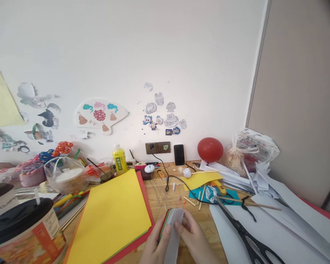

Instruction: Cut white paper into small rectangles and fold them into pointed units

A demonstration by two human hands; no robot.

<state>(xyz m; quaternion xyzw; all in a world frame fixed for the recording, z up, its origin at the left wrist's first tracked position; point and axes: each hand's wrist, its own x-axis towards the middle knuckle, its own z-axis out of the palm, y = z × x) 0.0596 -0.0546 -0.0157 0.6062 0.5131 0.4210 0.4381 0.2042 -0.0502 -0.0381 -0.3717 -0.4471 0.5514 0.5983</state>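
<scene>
Your left hand and right hand pinch the paper stack, which lies between them, its long axis pointing away from you.

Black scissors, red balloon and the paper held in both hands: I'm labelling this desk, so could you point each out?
Black scissors (239, 226): head view, at the pivot.
Red balloon (210, 149): head view, middle of its round body.
Held paper (173, 242): head view, on its white face.

The left hand and right hand are bare, with slender fingers.
</scene>
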